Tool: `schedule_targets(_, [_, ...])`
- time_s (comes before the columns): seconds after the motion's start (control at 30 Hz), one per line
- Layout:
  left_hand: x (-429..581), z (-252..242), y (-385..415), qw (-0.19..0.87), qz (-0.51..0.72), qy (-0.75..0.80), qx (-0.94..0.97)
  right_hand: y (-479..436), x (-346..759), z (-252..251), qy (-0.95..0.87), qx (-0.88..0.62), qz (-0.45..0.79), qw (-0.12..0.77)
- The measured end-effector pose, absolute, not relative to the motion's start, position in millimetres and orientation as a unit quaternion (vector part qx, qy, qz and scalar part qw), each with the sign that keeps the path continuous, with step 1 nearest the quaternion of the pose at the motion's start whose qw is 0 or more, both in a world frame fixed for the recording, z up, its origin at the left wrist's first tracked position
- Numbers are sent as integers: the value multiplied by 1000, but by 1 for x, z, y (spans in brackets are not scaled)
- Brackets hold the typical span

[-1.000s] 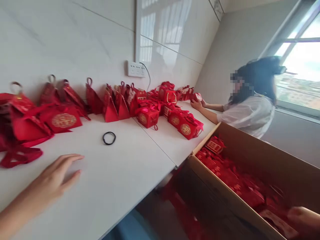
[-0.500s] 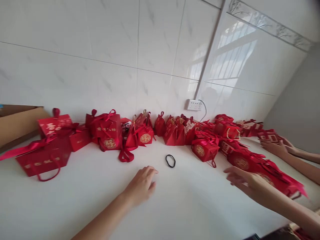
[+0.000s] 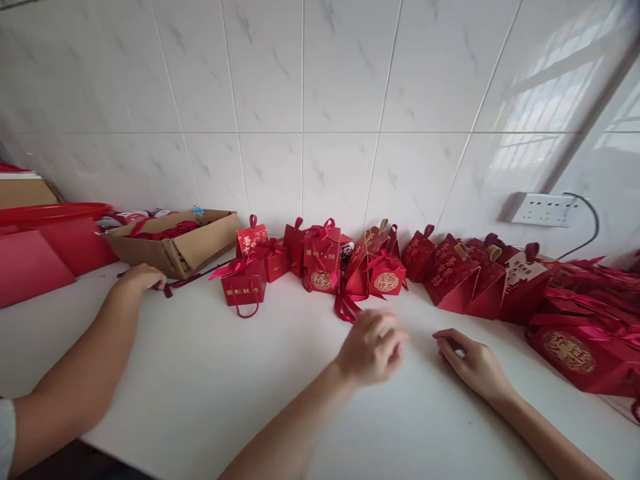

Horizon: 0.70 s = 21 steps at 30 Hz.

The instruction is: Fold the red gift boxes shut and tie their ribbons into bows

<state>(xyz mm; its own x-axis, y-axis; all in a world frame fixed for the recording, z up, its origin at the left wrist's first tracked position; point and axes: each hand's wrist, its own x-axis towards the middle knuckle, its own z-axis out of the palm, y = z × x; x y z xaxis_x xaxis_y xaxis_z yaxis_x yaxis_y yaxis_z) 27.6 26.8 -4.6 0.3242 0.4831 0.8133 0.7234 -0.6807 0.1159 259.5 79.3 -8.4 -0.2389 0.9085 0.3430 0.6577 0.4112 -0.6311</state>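
Above the white table, my left hand (image 3: 373, 348) is in the middle of the view with its fingers curled and smeared by motion. Whether it holds anything cannot be seen. To its right, my right hand (image 3: 473, 367) has its thumb and fingertips drawn together low over the tabletop; anything between them is hidden. Just behind my left hand stands a red gift box (image 3: 387, 281) with a round gold emblem and a bow. A red ribbon loop (image 3: 346, 307) lies beside it. The black elastic band seen earlier does not show.
Another person's hand (image 3: 143, 277) rests by an open cardboard box (image 3: 180, 257) on the left. A red basin (image 3: 55, 212) stands farther left. Several red gift boxes (image 3: 245, 280) line the tiled wall, with more red boxes (image 3: 570, 347) at the right. A socket strip (image 3: 543, 208) sits against the wall.
The view has swung left, bringing the cardboard box and another person's arm into sight. My hands are closer together. The black elastic band, earlier on the table between them, is out of sight.
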Motion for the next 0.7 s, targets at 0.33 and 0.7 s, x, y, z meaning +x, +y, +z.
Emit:
schedule_targets(0.33, [-139, 26, 32, 189, -575, -773, -189, 69, 266, -6, -785, -501, 208, 299])
schedule_targets(0.7, [-143, 37, 28, 104, -660, -737, -96, 59, 263, 0, -804, -462, 208, 312])
